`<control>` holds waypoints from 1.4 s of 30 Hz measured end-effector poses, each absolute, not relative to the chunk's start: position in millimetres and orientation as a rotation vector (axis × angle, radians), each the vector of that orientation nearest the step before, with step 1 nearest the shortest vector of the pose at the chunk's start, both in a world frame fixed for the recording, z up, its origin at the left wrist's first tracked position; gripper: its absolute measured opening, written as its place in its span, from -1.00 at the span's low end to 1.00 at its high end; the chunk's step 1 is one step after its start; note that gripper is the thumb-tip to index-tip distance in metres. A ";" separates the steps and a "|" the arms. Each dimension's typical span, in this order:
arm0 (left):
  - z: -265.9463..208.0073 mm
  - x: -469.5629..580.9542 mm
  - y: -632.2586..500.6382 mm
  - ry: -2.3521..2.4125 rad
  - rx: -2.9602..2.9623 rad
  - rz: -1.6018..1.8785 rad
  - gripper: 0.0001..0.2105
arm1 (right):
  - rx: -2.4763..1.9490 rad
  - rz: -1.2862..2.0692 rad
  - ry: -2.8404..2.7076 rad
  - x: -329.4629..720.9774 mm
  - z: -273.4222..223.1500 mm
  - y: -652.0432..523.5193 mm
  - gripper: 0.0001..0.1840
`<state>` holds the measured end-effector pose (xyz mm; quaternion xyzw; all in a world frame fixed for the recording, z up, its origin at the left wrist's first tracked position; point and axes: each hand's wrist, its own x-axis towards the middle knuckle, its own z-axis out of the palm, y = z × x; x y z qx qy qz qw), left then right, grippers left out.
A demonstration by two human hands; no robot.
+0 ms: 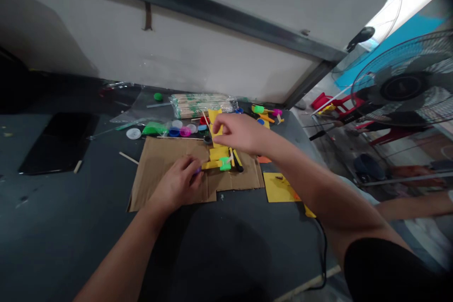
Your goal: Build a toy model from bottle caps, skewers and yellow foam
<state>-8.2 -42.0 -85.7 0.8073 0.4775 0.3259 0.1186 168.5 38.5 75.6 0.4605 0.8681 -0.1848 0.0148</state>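
Left hand (180, 180) gripped end of yellow strip piece (212, 165) with bright-green plastic cap (224, 164), over brown corrugated cardboard sheet (152, 167) on dark-grey bench (95, 198). Right hand (239, 132) curled beside yellow paper strip (213, 114); grasp unclear. Step judged: positioning parts; next move called for steady left grip.

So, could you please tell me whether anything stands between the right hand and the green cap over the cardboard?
In this view, yellow paper lies between the right hand and the green cap; how high it stands I cannot tell.
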 end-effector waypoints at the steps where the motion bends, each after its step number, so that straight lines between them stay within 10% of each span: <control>1: -85.8 -8.4 -42.2 1.419 2.350 0.940 -0.69 | 1.534 -0.549 2.760 177.5 78.6 16.1 -0.69; 9: -89.0 -9.6 -42.2 1.562 2.113 0.855 -0.51 | 1.454 -0.290 2.534 182.9 -9.1 -89.2 -0.25; 42: -82.8 -9.1 -40.2 1.540 1.978 0.887 -0.48 | 1.624 -0.352 2.370 166.8 -25.7 -63.9 -0.22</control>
